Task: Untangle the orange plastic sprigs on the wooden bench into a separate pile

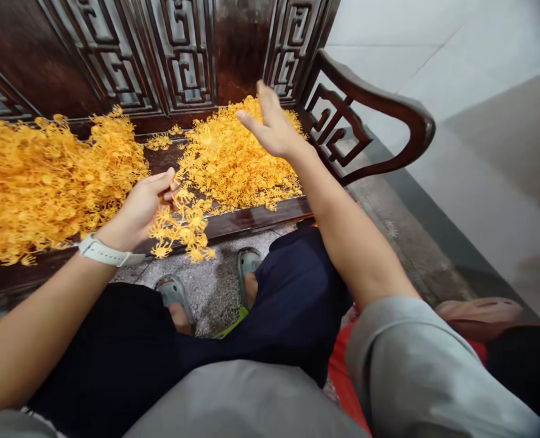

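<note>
My left hand (pixel 148 204), with a pale watch band at the wrist, pinches a sprig of orange plastic flowers (pixel 185 228) that hangs over the bench's front edge. Above the right side of a heap of loose orange flower pieces (pixel 237 164), my right hand (pixel 272 125) is raised with its fingers apart and nothing in it. To the left of my left hand lies a large pile of orange flower stems (pixel 45 182). A few small pieces (pixel 159 142) lie between the two piles.
Both piles rest on a dark wooden bench (pixel 260 214) with a carved back (pixel 182 55) and a curved armrest (pixel 388 112) at its right end. A pale wall (pixel 480 109) stands beyond. My sandalled feet are on the speckled floor (pixel 217 289). Something red (pixel 345 371) is below my right arm.
</note>
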`<action>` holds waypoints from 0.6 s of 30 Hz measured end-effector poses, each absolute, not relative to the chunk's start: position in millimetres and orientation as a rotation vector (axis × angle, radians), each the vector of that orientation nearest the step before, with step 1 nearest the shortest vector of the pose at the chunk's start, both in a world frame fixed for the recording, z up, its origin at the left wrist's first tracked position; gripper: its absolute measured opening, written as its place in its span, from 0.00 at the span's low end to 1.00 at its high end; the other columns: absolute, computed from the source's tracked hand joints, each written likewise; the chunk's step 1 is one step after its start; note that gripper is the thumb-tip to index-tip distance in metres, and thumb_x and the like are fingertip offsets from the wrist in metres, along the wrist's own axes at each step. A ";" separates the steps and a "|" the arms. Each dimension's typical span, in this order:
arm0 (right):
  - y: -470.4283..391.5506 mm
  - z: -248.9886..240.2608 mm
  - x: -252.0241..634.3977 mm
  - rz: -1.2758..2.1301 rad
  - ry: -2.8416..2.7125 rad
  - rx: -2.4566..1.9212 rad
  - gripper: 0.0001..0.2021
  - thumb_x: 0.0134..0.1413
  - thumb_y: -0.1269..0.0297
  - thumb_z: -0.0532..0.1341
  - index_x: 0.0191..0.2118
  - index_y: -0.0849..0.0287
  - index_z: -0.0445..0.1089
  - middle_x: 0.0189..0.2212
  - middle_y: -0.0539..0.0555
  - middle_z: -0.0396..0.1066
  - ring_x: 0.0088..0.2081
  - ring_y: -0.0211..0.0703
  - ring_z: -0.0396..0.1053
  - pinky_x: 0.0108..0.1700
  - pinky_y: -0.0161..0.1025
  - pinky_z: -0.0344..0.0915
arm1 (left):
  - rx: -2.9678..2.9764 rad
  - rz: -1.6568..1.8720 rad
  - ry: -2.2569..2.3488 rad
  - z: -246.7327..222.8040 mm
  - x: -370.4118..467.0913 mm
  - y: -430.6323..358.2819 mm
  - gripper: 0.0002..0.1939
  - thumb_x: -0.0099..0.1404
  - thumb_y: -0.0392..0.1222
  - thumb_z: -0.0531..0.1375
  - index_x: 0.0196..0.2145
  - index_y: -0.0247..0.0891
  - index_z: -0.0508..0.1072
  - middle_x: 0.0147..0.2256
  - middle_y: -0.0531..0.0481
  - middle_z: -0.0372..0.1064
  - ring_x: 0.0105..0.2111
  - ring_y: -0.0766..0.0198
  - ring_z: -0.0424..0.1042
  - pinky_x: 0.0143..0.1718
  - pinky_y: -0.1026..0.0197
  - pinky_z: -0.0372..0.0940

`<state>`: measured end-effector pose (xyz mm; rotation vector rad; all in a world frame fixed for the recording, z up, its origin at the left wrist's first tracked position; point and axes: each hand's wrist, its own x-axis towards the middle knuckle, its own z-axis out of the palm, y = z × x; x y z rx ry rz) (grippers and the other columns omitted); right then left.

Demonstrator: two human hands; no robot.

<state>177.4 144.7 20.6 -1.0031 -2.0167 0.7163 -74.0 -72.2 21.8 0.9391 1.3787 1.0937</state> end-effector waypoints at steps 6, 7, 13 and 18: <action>70.6 51.5 125.1 0.848 -2.264 -0.648 0.22 0.68 0.41 0.64 0.42 0.58 0.72 0.38 0.52 0.73 0.45 0.42 0.73 0.43 0.32 0.71 | 0.788 1.059 1.323 30.2 -60.4 -68.8 0.21 0.83 0.45 0.50 0.29 0.40 0.60 0.25 0.57 0.46 0.22 0.70 0.44 0.24 0.62 0.51; 67.5 55.1 121.0 0.853 -2.298 -0.657 0.21 0.65 0.43 0.69 0.37 0.58 0.70 0.33 0.51 0.71 0.42 0.41 0.71 0.40 0.31 0.69 | 0.782 1.053 1.319 31.0 -60.5 -69.8 0.21 0.83 0.44 0.50 0.29 0.40 0.60 0.25 0.57 0.46 0.22 0.69 0.43 0.24 0.62 0.49; 124.6 58.8 156.9 0.896 -1.925 -0.786 0.24 0.72 0.50 0.63 0.25 0.53 0.59 0.23 0.50 0.58 0.30 0.41 0.61 0.29 0.34 0.60 | 1.013 1.010 1.302 28.3 -74.5 -86.5 0.18 0.75 0.40 0.60 0.27 0.37 0.63 0.26 0.55 0.54 0.23 0.71 0.47 0.22 0.64 0.49; 136.2 48.1 180.5 1.138 -1.652 -0.913 0.23 0.73 0.47 0.61 0.27 0.52 0.61 0.17 0.46 0.54 0.21 0.39 0.54 0.25 0.35 0.56 | 1.030 1.008 1.253 25.9 -80.1 -94.6 0.16 0.74 0.45 0.61 0.30 0.40 0.62 0.26 0.56 0.51 0.22 0.70 0.47 0.20 0.64 0.50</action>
